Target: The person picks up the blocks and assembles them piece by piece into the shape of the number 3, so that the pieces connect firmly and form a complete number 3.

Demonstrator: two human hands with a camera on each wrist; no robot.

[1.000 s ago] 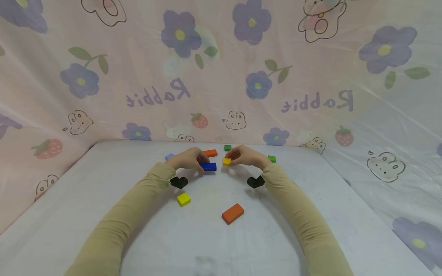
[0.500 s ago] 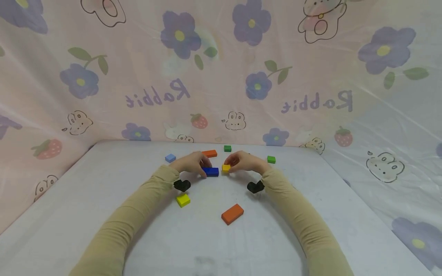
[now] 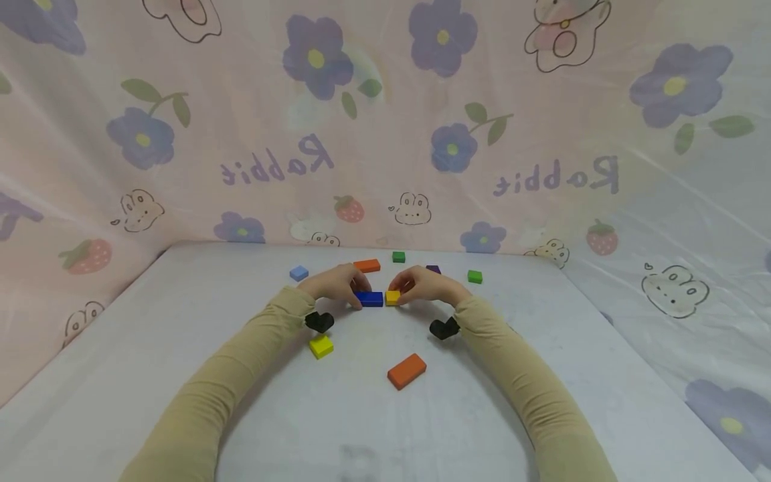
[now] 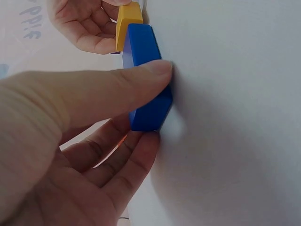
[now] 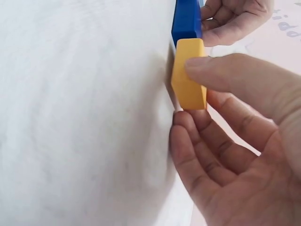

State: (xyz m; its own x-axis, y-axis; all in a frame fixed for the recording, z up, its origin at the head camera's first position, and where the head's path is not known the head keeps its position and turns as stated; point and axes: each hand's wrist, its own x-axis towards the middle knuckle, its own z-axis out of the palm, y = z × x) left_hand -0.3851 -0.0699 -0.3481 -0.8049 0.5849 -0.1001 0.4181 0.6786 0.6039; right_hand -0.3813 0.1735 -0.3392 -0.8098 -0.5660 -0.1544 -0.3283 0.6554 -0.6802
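Closer than a second ago, the small yellow block [image 3: 392, 298] sits just right of the long blue block [image 3: 371, 299]. My left grip [image 3: 332, 283] pinches the blue block; my right grip [image 3: 430, 284] pinches the yellow.

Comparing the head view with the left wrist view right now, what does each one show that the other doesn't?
Head view only: the light blue block, two green blocks, the loose yellow block, the nearest orange block and both sleeves.

Left wrist view only: the palm side of the left hand, and the blue block's end by its fingers.

Both: the left hand pinching the blue block, the right hand gripping the amber block, and the patterned cloth.
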